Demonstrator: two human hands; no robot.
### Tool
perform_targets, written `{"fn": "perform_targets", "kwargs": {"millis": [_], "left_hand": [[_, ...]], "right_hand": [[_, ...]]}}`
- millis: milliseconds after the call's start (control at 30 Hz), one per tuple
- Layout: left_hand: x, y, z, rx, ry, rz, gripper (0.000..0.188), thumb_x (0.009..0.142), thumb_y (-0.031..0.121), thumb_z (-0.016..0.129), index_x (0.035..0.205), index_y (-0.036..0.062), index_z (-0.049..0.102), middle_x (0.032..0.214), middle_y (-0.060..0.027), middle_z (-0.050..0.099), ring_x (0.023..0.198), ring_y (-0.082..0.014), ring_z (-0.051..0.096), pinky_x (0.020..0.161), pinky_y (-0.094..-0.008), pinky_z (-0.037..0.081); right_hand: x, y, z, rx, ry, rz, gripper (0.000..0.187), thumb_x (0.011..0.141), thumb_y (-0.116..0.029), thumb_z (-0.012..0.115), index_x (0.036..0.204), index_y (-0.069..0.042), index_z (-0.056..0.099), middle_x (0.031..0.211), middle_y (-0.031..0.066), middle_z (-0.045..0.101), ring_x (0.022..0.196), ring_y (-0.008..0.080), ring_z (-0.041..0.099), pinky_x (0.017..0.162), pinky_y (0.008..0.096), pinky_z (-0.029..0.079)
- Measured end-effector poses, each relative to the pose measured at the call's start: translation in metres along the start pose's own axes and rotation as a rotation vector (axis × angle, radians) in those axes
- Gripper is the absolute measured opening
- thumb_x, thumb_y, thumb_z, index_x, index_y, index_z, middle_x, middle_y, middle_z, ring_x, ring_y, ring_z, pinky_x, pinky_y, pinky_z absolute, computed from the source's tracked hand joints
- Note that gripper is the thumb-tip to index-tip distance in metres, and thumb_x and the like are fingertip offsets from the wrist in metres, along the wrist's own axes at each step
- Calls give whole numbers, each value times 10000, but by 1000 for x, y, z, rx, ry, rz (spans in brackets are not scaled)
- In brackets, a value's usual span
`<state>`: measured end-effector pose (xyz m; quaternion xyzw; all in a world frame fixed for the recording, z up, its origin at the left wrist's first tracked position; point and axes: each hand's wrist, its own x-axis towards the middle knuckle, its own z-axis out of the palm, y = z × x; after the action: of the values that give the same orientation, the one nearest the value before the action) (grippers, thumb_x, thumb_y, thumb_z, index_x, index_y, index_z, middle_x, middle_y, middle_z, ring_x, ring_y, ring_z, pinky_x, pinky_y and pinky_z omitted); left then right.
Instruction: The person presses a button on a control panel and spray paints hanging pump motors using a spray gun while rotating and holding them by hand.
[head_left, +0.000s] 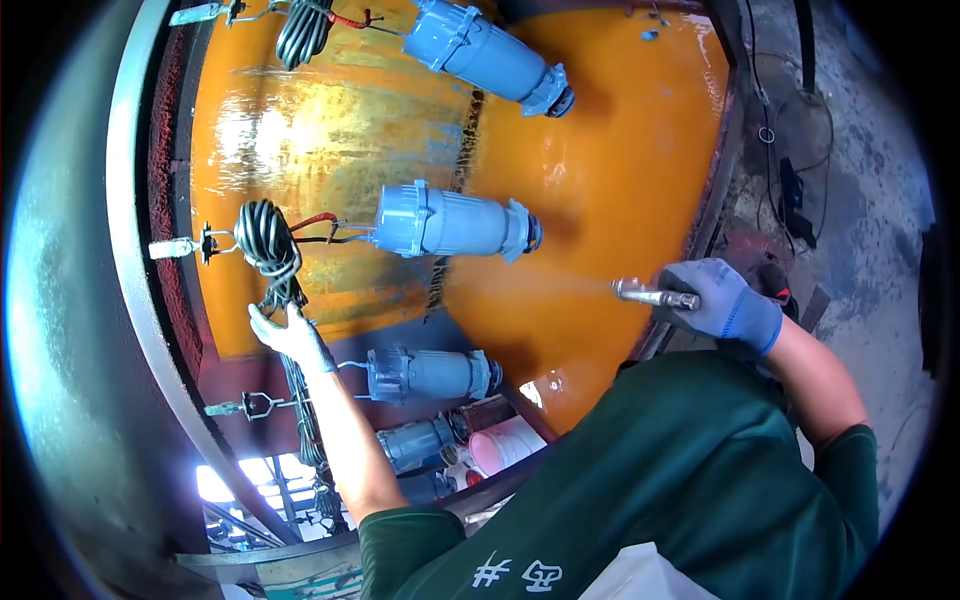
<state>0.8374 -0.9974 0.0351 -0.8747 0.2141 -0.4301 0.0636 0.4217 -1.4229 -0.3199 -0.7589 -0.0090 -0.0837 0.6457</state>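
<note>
Head view, right grip (712, 296) clasping metal sprayer (652, 294), left grip (298, 340) spread by coiled cable (266, 237)

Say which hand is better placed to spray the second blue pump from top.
Likely the right hand: it holds the spray gun, mist reaching toward that blue pump; the left hand is at the dark cable bundle.

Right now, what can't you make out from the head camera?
All in the head view:
- Spray gun: its handle is mostly hidden by the right hand.
- Left hand: it blocks whether its fingers close on the cable.
- Upper cable coil: its top is cut off by the picture's upper edge.
- Fourth blue pump down: its left end is hidden by the left forearm.
</note>
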Motion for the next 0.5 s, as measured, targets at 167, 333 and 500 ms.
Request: {"fn": "perform_targets", "kwargs": {"millis": [167,333,500], "left_hand": [[-6,83,-19,-203,60,-103,651,1070,192,591,1624,-43,343,1647,-271,366,1493,-376,419,1208,-491,376],[4,131,-48,-472,159,-33,543,1145,265,440,1603,-22,396,1614,-238,430,1486,-352,438,1240,-482,349],[-2,135,-61,-661,269,-53,534,1166,301,363,1574,-36,431,1567,-218,492,1448,-331,489,1229,-473,377]], "right_hand": [[18,4,-4,144,289,176,186,890,-192,788,963,-62,675,789,180,676,744,390,697,666,449,532],[22,2,-18,-35,61,-15,188,887,-208,793,980,-72,703,803,164,694,729,363,706,668,433,545],[42,-27,-42,263,299,67,184,928,-152,778,1034,-20,706,800,131,701,732,225,715,685,369,540]]}}
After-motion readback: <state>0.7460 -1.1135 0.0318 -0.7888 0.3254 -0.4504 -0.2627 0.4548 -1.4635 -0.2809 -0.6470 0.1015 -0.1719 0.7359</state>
